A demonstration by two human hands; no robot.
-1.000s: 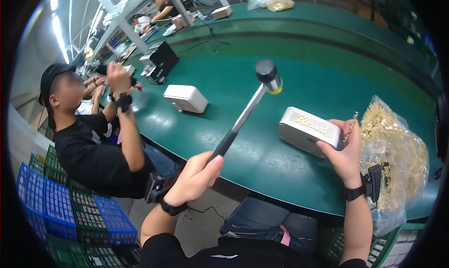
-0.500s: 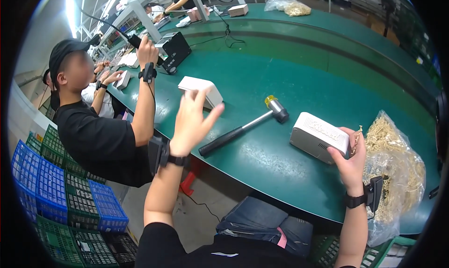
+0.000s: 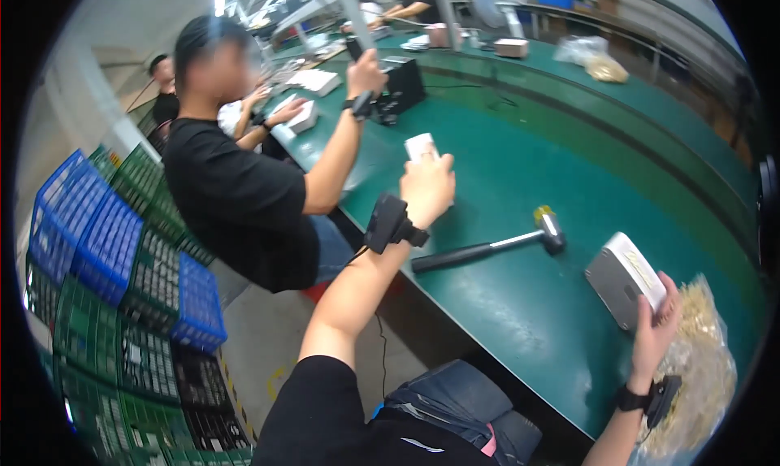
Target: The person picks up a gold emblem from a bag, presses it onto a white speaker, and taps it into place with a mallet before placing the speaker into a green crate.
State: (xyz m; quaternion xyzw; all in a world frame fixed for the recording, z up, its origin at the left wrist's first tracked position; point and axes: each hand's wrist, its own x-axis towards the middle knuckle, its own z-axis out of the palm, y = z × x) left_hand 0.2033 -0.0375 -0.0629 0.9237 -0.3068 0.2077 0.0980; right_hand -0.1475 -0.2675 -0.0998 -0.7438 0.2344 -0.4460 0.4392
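My left hand [image 3: 429, 188] reaches forward over the green table, fingers closed on a white box [image 3: 421, 147]; the hand hides much of that box. On the right, my right hand [image 3: 655, 329] grips the end of a second box [image 3: 624, 281], white on its narrow side and grey on its broad face. My thumb lies against the grey face, and the box stands tilted. Between the two boxes lies a mallet [image 3: 496, 247] with a black handle, a metal head and a yellow face.
Beside my right wrist lies a clear plastic bag of small beige pieces [image 3: 695, 385]. A co-worker [image 3: 244, 190] at my left holds up a black tool [image 3: 354, 48] near a black device [image 3: 402, 88]. Blue crates [image 3: 122, 238] and green crates [image 3: 89, 328] are stacked at far left.
My view has swung left. My left hand has closed on the white box it was hovering over. The right-hand box has tipped from lying flat to a tilt.
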